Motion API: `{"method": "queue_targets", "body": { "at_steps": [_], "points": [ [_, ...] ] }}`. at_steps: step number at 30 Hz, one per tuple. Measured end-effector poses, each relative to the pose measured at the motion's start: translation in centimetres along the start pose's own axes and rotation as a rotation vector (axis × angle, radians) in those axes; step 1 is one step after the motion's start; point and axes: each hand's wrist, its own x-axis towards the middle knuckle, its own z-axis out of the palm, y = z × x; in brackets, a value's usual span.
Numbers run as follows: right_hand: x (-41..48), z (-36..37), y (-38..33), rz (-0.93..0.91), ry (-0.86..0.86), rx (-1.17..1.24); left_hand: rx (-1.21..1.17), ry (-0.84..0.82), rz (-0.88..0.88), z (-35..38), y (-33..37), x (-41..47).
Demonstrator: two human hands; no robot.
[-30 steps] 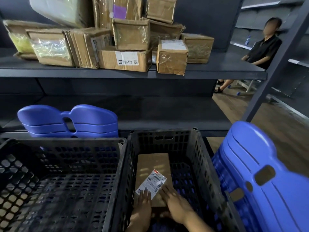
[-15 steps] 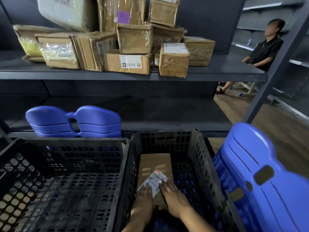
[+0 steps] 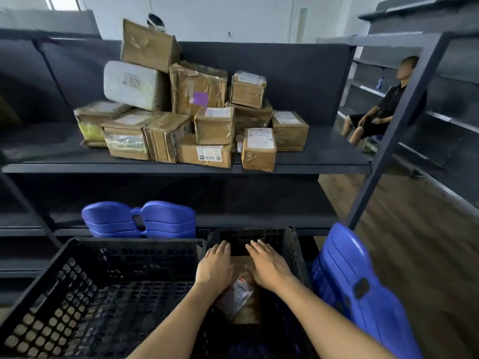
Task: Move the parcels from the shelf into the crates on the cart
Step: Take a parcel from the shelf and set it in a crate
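A brown box (image 3: 243, 296) with a white label lies flat in the bottom of the right crate (image 3: 294, 247); the left hand (image 3: 214, 266) and the right hand (image 3: 269, 268) are both over this crate, side by side above the box, fingers straight and holding nothing; I cannot tell if they touch the box. The left crate (image 3: 77, 281) touches the right crate's left side; the shelf (image 3: 324, 156) stands behind and higher than the right crate, with a pile of boxes (image 3: 207, 125) on it; a stack of blue seats (image 3: 344, 255) leans just right of the crate; a person (image 3: 375, 110) sits far off to its right.
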Motion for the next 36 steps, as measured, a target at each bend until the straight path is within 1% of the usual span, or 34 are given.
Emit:
{"method": "queue_targets", "body": {
  "at_steps": [7, 12, 16, 24, 30, 33, 36],
  "points": [
    [1.8, -10.9, -0.2, -0.05, 0.174, -0.01, 0.049, 0.181, 0.03, -10.9, 0.9, 2.6],
    [3.8, -15.9, -0.4, -0.063, 0.294, -0.027, 0.092, 0.272, 0.004, -16.0, 0.5, 4.4],
    [5.6, -18.5, -0.8, -0.062, 0.338, -0.053, 0.121, 0.323, 0.002, -18.6, -0.6, 5.4],
    [10.8, -22.3, -2.4, -0.006, 0.389, -0.027, 0.148, 0.356, 0.028, -22.3, -4.9, 8.5],
    [15.4, -24.6, -3.5, 0.111, 0.447, 0.017, 0.112, 0.372, 0.079, -25.1, -8.3, 12.5],
    [17.7, -25.3, -4.0, 0.145, 0.451, 0.055, 0.085, 0.383, 0.1, -26.4, -9.4, 14.7],
    [19.8, -26.0, -4.1, 0.162, 0.456, 0.044, 0.05, 0.405, 0.1, -27.4, -9.7, 16.7]
  ]
}}
